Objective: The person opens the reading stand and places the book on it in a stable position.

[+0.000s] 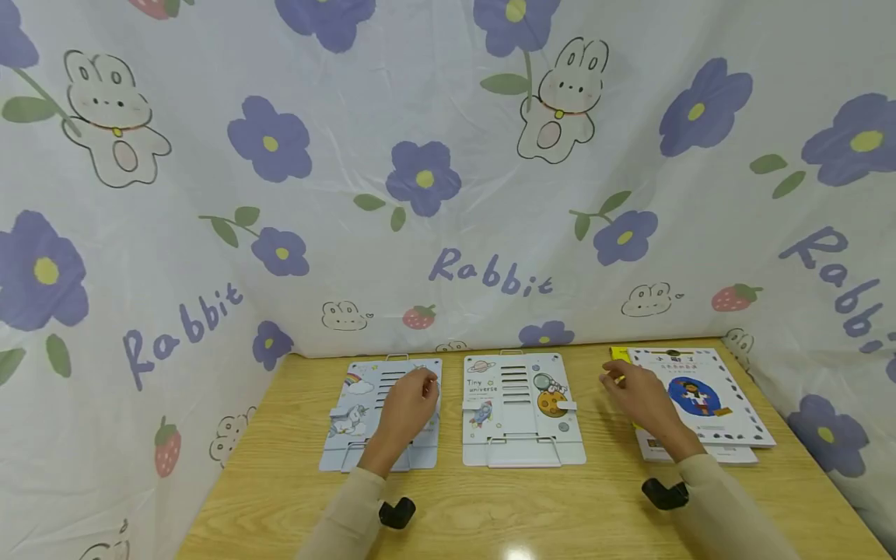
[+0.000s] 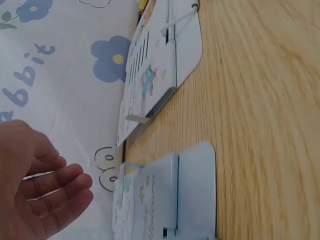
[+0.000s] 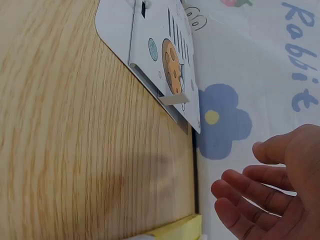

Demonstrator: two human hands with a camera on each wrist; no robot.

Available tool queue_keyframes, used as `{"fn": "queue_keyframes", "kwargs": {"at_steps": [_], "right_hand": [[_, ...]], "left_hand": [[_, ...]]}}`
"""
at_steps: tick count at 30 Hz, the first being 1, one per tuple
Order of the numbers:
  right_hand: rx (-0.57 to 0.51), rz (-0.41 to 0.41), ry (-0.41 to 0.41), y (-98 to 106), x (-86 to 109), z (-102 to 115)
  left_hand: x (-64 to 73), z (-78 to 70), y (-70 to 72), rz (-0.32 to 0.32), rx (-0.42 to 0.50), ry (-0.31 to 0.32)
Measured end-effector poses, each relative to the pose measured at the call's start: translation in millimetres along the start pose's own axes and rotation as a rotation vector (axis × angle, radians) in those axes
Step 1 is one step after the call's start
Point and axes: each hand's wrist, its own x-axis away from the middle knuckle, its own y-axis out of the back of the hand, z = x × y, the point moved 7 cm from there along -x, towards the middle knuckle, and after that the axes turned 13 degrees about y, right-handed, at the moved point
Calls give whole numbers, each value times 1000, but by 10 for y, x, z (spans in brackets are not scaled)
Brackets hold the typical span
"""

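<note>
My left hand (image 1: 407, 408) is held above a pale blue book stand (image 1: 348, 443) printed with a unicorn and a rainbow, covering part of its right half. Its fingers are loosely bent and hold nothing. To the right lies a white book stand (image 1: 518, 426) with a rocket, an astronaut and the words "Tiny universe". My right hand (image 1: 642, 398) hovers over the left side of a stack of books, fingers relaxed, with nothing in them. On top of that stack is a white book (image 1: 735, 393) with a blue round picture.
Under the white book a yellow cover (image 1: 619, 354) and another white book (image 1: 742, 455) stick out. All rest on a wooden table (image 1: 462, 513). A white curtain (image 1: 350, 101) with flowers and rabbits hangs behind the table and on both sides.
</note>
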Motion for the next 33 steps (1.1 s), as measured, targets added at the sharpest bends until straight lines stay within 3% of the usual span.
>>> {"fn": "queue_keyframes", "kwargs": {"at_steps": [6, 15, 23, 33], "right_hand": [[-61, -43, -4, -82, -73, 16], [-222, -26, -110, -292, -151, -63], [-264, 9, -159, -453, -204, -77], [-257, 37, -175, -636, -246, -53]], "left_hand": [[-71, -60, -106, 5, 136, 65], [-131, -89, -352, 72, 220, 201], [-125, -121, -513, 118, 178, 241], [-95, -172, -648, 149, 163, 225]]}}
